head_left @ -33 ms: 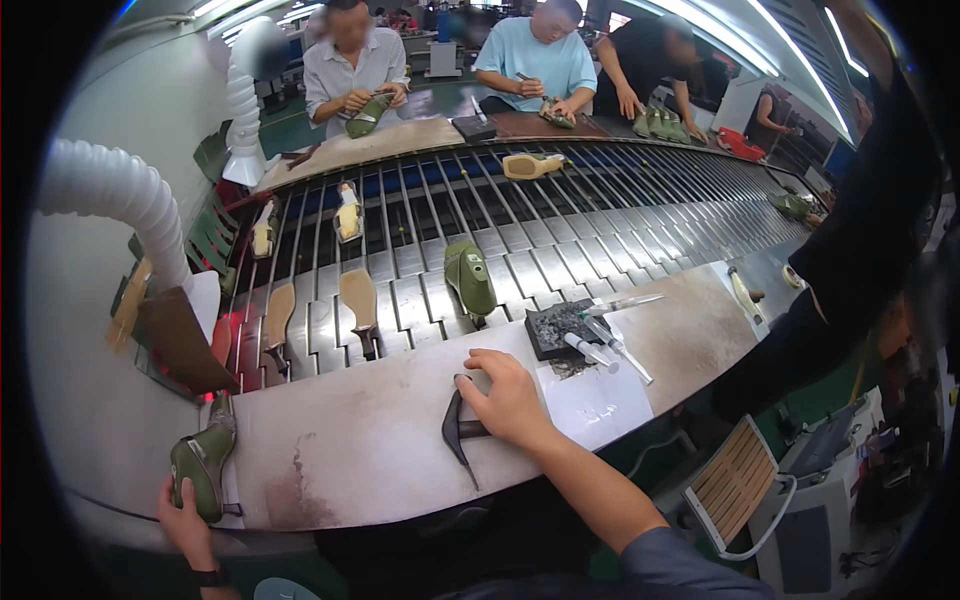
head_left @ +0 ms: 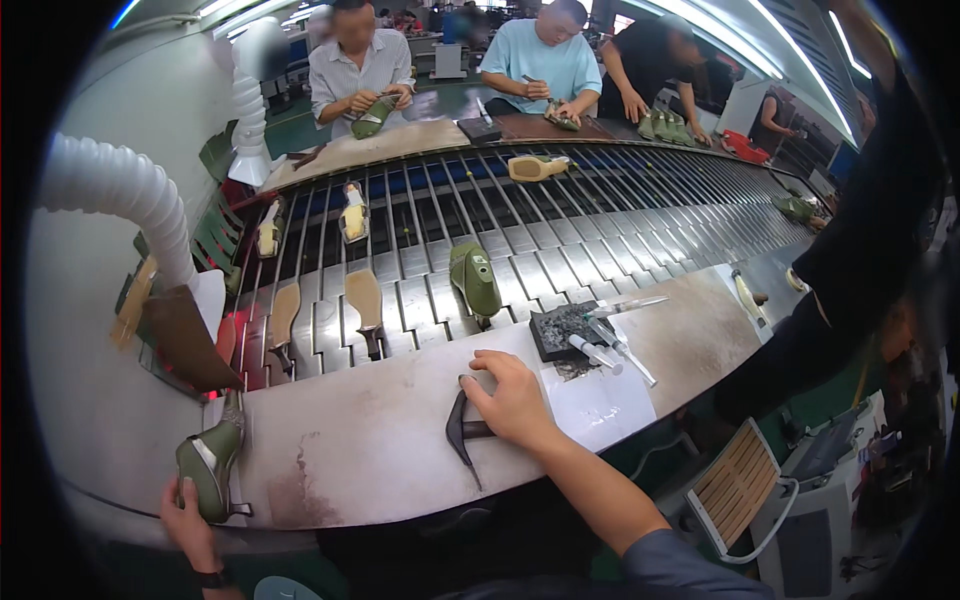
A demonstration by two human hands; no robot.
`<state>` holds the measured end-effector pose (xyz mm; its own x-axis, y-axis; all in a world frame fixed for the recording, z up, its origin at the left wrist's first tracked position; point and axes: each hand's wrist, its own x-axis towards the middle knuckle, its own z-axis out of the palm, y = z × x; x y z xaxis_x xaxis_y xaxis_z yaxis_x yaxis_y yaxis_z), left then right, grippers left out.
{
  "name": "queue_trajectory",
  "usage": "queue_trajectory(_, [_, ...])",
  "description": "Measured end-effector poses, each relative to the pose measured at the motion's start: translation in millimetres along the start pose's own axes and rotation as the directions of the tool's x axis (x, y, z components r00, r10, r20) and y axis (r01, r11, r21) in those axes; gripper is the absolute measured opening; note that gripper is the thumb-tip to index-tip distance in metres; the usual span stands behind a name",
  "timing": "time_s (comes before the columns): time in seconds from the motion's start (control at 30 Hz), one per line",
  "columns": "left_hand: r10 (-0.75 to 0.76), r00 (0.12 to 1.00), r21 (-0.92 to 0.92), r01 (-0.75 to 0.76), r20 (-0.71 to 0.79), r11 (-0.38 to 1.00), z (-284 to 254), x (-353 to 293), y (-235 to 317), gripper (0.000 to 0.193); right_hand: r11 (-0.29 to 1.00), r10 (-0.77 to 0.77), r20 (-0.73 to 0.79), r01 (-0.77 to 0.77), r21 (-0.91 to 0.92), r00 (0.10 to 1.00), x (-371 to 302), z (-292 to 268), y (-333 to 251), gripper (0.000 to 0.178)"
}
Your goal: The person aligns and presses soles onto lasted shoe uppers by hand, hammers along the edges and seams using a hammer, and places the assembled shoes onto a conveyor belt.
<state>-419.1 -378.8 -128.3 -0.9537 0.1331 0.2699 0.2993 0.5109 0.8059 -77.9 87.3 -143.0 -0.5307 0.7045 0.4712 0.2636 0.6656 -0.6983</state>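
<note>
At the near left end of the pale work board (head_left: pixel 370 430), my left hand (head_left: pixel 192 530) is closed around the toe of a green high-heeled shoe (head_left: pixel 210 465). The shoe lies on its side, its slim heel toward the board. My right hand (head_left: pixel 510 400) rests over the handle of a dark hammer (head_left: pixel 458 440) lying on the board. Its thumb and forefinger are apart with nothing between them; the other fingers are mostly hidden. The hammer's curved head sticks out left of the palm.
Beyond the board runs a slatted metal conveyor (head_left: pixel 410 300) carrying a green shoe (head_left: pixel 474 283) and several tan soles (head_left: pixel 364 300). Syringes (head_left: pixel 600 352) lie on a black block (head_left: pixel 560 330) to the right. A white duct (head_left: pixel 130 190) hangs at left. Co-workers (head_left: pixel 545 70) handle shoes opposite.
The green shoe in my left hand has turned slightly, showing more of its silvery strip. My right hand keeps its place over the hammer. The whole view has shifted a little.
</note>
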Motion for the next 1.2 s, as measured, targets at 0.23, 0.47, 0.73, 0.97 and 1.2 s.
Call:
queue_trajectory(0.23, [-0.154, 0.837, -0.729, 0.536, 0.526, 0.425, 82, -123, 103, 0.035, 0.981, -0.184, -0.007, 0.184, -0.057, 0.983, -27, 0, -20, 0.024])
queue_trajectory(0.47, [0.221, 0.926, -0.386, -0.092, 0.305, 0.918, 129, -159, 124, 0.036, 0.981, -0.154, 0.037, 0.158, -0.117, 0.987, -47, -15, -26, 0.032])
queue_trajectory(0.73, [0.447, 0.658, -0.420, -0.213, 0.606, 0.882, 178, -97, 128, 0.043, 0.905, -0.288, 0.250, 0.348, -0.245, 0.924, -61, 5, -34, 0.047])
queue_trajectory(0.97, [0.501, 0.633, -0.461, -0.245, 0.591, 0.853, 183, -117, 140, 0.044, 0.893, -0.299, 0.304, 0.377, -0.245, 0.905, -91, 6, -58, 0.060])
queue_trajectory(1.2, [0.501, 0.586, -0.441, -0.256, 0.637, 0.860, 183, -110, 136, 0.044, 0.979, -0.093, 0.377, 0.155, -0.136, 0.921, -98, -6, -87, 0.053])
